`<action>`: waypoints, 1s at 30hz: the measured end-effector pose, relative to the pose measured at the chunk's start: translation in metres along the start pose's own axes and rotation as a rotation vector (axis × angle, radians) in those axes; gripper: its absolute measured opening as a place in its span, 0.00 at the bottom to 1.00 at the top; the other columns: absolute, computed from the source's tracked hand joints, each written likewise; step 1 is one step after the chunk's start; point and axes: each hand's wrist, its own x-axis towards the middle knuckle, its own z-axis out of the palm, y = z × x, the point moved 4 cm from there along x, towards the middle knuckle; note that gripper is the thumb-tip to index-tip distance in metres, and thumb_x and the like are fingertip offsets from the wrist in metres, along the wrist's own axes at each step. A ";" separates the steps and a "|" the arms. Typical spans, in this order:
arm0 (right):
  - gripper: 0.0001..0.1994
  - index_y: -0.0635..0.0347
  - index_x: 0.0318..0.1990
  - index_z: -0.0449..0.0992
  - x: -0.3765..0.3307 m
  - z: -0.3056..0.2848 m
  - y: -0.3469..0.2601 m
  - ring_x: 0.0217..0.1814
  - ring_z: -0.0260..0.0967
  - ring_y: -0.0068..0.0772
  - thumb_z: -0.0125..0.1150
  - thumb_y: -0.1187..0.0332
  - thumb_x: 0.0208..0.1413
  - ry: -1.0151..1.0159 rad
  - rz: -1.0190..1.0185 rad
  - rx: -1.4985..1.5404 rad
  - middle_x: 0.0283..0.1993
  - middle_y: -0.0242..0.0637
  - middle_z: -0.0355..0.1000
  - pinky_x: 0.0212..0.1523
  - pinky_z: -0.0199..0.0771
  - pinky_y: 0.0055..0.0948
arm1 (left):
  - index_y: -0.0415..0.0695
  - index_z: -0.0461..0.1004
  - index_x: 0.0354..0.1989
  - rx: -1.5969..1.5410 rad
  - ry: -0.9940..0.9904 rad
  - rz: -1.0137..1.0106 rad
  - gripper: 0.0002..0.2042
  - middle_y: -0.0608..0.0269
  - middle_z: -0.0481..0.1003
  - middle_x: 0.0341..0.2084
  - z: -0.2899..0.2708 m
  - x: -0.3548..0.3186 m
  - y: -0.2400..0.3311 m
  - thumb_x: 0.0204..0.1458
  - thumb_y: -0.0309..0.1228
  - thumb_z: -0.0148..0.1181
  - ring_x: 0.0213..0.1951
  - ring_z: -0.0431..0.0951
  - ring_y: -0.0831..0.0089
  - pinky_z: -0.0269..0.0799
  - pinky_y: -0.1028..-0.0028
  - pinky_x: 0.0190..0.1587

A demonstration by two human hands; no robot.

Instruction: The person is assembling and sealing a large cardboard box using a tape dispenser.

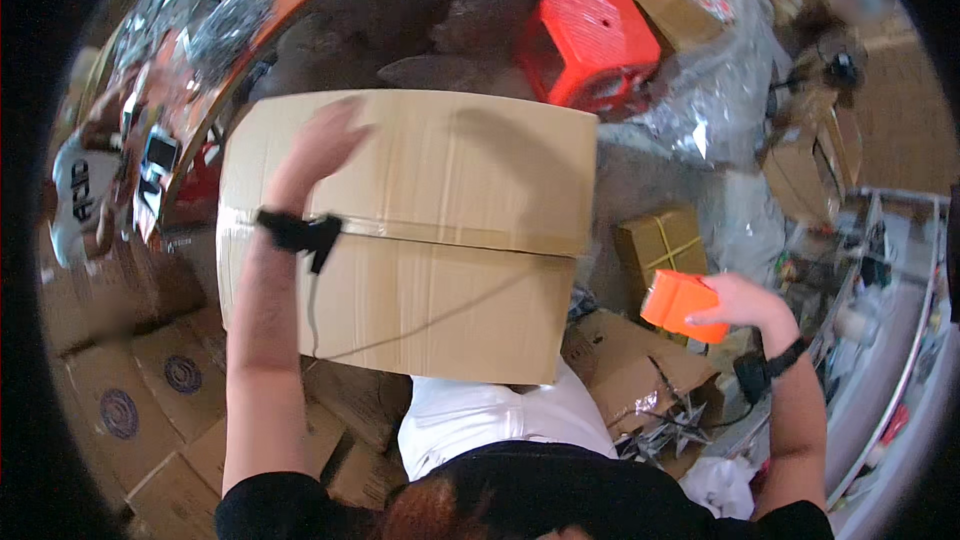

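One large cardboard box (440,230), one orange tape dispenser (682,304), one red stool (592,45).

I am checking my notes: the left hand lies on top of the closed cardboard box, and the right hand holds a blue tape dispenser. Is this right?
Not quite. In the head view the tape dispenser in the right hand is orange, not blue. The rest holds: the left hand lies on top of the closed cardboard box.
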 end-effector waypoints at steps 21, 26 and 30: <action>0.34 0.65 0.38 0.75 0.124 0.033 0.078 0.39 0.72 0.50 0.61 0.38 0.37 -0.121 -0.344 0.081 0.35 0.49 0.74 0.39 0.69 0.41 | 0.48 0.47 0.65 0.285 -0.319 0.096 0.55 0.60 0.57 0.61 0.141 0.114 0.300 0.30 0.65 0.64 0.64 0.53 0.61 0.41 0.34 0.60; 0.34 0.67 0.37 0.75 0.137 0.043 0.084 0.37 0.72 0.48 0.63 0.39 0.37 -0.197 -0.334 0.137 0.34 0.47 0.75 0.37 0.68 0.39 | 0.48 0.48 0.65 0.280 -0.242 0.140 0.55 0.60 0.57 0.60 0.146 0.107 0.298 0.29 0.67 0.62 0.64 0.54 0.60 0.42 0.34 0.59; 0.35 0.67 0.39 0.76 0.153 0.053 0.086 0.39 0.73 0.48 0.65 0.40 0.34 -0.209 -0.243 0.093 0.37 0.49 0.75 0.40 0.70 0.39 | 0.48 0.46 0.65 0.263 -0.262 0.155 0.55 0.57 0.54 0.62 0.148 0.107 0.293 0.32 0.70 0.58 0.65 0.51 0.57 0.39 0.31 0.58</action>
